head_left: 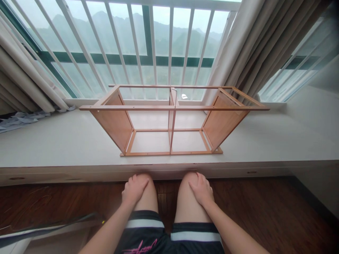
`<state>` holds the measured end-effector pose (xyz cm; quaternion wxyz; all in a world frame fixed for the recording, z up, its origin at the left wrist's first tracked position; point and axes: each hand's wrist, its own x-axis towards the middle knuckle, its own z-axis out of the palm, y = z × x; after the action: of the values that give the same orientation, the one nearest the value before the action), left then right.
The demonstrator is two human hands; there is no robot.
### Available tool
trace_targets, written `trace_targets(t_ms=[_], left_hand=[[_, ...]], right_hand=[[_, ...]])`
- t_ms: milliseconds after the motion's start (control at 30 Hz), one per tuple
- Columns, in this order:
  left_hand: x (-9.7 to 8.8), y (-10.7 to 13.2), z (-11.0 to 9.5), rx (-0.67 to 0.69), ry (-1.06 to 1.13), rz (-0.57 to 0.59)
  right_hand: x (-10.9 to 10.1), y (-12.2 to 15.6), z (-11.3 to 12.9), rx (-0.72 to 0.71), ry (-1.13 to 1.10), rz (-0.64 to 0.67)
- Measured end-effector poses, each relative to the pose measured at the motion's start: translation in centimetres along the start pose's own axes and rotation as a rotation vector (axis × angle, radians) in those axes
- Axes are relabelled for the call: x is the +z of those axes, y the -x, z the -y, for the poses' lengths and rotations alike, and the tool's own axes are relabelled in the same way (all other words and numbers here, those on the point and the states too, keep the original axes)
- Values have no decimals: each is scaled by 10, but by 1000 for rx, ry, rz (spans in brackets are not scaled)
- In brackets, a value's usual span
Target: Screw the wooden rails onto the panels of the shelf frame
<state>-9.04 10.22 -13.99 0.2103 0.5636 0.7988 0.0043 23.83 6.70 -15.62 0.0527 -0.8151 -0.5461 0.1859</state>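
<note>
My left hand rests on my left knee, its fingers draped over the outer side and the thumb apart. My right hand lies on the right knee in much the same way. Both hands are open and hold nothing. In front of them, a wooden shelf frame stands on the white window ledge. It has two solid end panels, a middle divider and open rails at top and bottom. A thin, bent metal piece, perhaps a hex key, shows at the top of the divider.
Behind the frame are white window bars. Curtains hang at the left and right. A small white scrap shows beyond the frame. The white ledge drops to a dark wooden floor.
</note>
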Motion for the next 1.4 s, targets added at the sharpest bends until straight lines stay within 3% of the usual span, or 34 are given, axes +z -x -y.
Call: trace_targets(t_ms=[233,767,1400], left_hand=[[-1,-12,-7,-50,2,29],[18,-49,-16,-51,-9,57],[4,-20,-5,-16,19,11]], right_hand=[[5,-12,10,-35,23,5],[18,-42,27,13,82,80],[9,-16,17,-39,21,23]])
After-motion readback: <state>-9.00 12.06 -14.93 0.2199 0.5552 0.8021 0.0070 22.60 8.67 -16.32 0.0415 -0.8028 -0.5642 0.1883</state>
